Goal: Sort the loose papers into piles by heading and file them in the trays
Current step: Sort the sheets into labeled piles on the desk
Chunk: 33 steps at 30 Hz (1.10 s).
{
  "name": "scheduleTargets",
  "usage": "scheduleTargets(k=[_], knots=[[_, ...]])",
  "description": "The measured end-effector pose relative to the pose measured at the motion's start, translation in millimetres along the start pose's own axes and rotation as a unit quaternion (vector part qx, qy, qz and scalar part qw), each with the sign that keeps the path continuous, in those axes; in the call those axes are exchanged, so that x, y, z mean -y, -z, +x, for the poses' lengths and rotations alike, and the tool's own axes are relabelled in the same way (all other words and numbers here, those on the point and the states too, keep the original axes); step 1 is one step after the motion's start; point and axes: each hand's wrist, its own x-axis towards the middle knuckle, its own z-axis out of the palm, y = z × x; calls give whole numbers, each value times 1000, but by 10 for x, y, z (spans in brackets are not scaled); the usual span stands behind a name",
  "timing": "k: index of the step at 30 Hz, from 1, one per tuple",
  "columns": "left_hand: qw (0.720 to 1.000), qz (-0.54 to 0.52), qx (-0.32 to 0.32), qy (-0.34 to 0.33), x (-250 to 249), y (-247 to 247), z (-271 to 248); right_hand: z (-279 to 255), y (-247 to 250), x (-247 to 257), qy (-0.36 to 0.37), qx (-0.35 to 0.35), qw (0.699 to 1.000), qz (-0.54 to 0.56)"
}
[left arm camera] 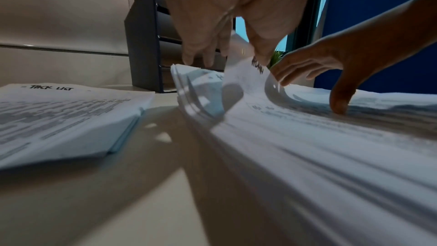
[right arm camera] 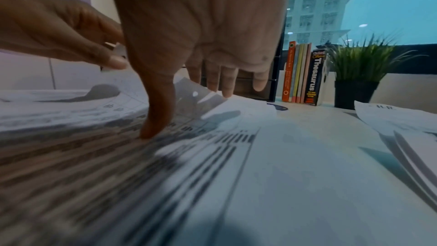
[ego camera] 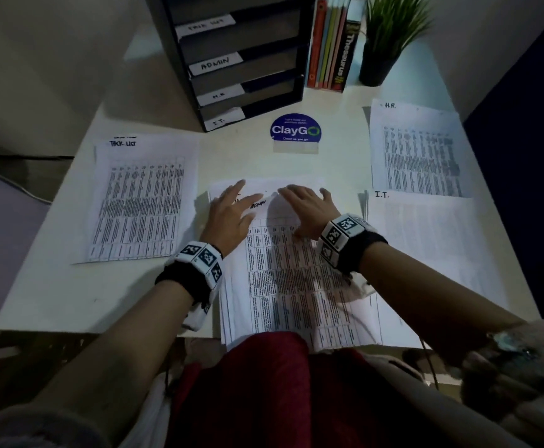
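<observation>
Office: labelled filing trays (ego camera: 231, 59), books (ego camera: 328, 43), desk (ego camera: 54, 286).

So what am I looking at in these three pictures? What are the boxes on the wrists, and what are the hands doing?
No machine here: a person sorts papers at a desk. The big picture comes from a head-worn camera. The patterned boxes on the wrists carry the other two cameras, each looking along its own hand.

In front lies the unsorted stack, its top sheet headed ADMIN. The left hand lifts that sheet's top edge between thumb and fingers. The right hand rests on the stack, thumb pressing down.

Sorted piles: TASK LIST to the left, H.R. and I.T. to the right. Behind stand the labelled trays, books and a potted plant.
</observation>
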Motion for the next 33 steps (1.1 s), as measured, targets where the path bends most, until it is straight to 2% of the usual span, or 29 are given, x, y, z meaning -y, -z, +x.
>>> scheduleTargets(k=[3,7,9,13,16,19,21,22,24,26,27,30,33], knots=[[1000,-15,0,-10,60,2,-66,-71,-74,-1,21,-32,999,-5],[979,-181,-35,85,35,62,-114,-157,-138,-23,46,-87,993,-65],[985,-126,-50,111,80,85,-63,-158,-148,5,67,-101,990,-68],[989,10,35,140,164,119,33,-122,-156,137,73,-84,993,-36],[994,16,11,109,190,133,43,-83,-136,199,63,-81,995,-15],[996,-67,22,61,164,163,2,-37,-110,269,82,-97,992,-18],[983,-149,67,83,106,210,-32,-17,-102,303,100,-85,991,-27],[976,-181,69,103,80,237,-39,-5,-98,309,107,-71,991,-26],[968,-212,25,134,71,285,-1,3,-80,331,113,-39,993,5],[975,-169,-35,140,141,301,80,-9,-54,374,105,-33,991,72],[978,-138,-44,148,188,306,122,-14,-42,394,95,-38,986,129],[980,-76,9,183,309,292,212,23,23,420,41,-63,952,297],[988,-32,14,151,310,272,220,88,33,415,30,-87,959,269]])
